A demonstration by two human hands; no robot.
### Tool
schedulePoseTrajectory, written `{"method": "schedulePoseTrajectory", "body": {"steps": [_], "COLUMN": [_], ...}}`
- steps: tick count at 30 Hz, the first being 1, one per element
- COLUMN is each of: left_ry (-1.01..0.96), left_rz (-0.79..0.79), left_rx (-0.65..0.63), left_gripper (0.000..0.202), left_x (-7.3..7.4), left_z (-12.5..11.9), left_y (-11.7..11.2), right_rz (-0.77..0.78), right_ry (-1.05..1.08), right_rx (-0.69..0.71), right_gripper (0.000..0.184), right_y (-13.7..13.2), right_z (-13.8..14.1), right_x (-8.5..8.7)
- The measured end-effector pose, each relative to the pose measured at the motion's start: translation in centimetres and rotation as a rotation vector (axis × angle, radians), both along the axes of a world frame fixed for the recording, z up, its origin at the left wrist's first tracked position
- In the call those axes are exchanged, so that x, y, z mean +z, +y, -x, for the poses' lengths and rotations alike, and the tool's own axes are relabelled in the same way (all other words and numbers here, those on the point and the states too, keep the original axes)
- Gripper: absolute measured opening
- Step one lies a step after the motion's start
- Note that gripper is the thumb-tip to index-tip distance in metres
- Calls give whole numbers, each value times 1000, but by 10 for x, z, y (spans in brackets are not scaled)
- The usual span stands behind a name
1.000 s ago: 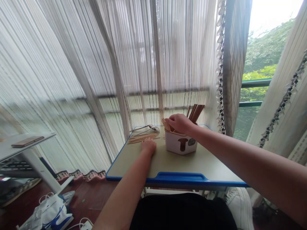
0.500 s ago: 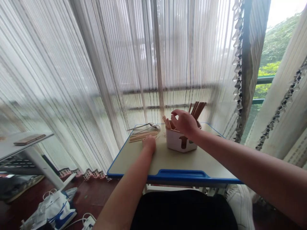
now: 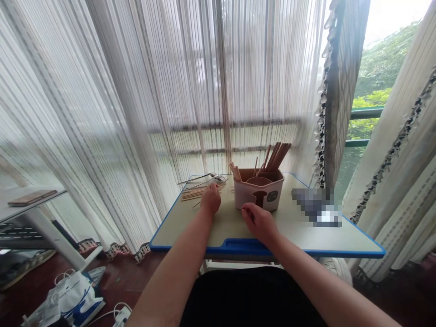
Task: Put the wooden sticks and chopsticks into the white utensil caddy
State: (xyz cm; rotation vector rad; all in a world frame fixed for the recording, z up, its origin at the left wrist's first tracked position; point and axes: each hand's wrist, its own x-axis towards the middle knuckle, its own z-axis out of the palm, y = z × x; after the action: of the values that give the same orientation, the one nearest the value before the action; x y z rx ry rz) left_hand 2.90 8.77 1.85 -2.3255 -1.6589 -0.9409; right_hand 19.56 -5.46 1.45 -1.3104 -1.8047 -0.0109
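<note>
My left hand [image 3: 211, 200] is closed above the table, its fingers wrapped round a thin wooden chopstick [image 3: 196, 205] whose end pokes out on the left. Just beyond it lies a row of chopsticks [image 3: 190, 194], with metal spoons and other cutlery [image 3: 216, 178] behind them. A white and brown holder box [image 3: 245, 195] stands to the right, with a round compartment inside. Short light sticks [image 3: 234, 171] lean at its left corner, and a bundle of darker chopsticks [image 3: 279, 156] rises at its back right. In front of the box, my right hand [image 3: 261, 221] has its fingers curled together; their contents are hidden.
The table [image 3: 231, 227] has a blue rim and a pencil groove at its near edge. A pixelated patch [image 3: 316, 209] covers something on its right side. Sheer curtains [image 3: 190, 81] hang behind. A white side table [image 3: 37, 200] and bags [image 3: 75, 295] are at the left.
My right hand has come out of the holder box, down and towards me to its front. My left hand has lifted slightly from the row of chopsticks. The view has shifted a little.
</note>
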Motion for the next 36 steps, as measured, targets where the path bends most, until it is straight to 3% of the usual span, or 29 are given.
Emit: {"method": "schedulePoseTrajectory", "body": {"steps": [4,8,12,16,23,26,31,34,36], "left_ry": [-73,-39,9,149,409,398,393,417,395], "left_rz": [-59,-53,-110,-164,-75,-41,-44,-45,-43], "left_rx": [-132,-257,-270,-355,-524,-485,-362,-333,-297], "left_gripper": [24,23,22,23,22,24,32,37,38], "left_x": [1,2,6,10,8,7,6,5,5], "left_z": [0,0,2,-1,-24,-28,-24,-24,-24], "left_y": [-2,-10,-21,-31,-42,-41,-37,-36,-37], "right_rz": [-35,51,125,123,127,58,-169,-210,-257], "right_ry": [138,68,-7,56,367,498,696,721,716], "right_rx": [-42,4,37,25,38,-2,-189,-148,-134], "right_gripper": [21,26,30,33,33,29,28,28,28], "right_y": [4,10,14,15,13,7,-2,-3,-3], "right_z": [-2,-2,-2,-4,-7,-11,-18,-21,-25], "right_x": [3,2,1,2,3,6,8,14,30]}}
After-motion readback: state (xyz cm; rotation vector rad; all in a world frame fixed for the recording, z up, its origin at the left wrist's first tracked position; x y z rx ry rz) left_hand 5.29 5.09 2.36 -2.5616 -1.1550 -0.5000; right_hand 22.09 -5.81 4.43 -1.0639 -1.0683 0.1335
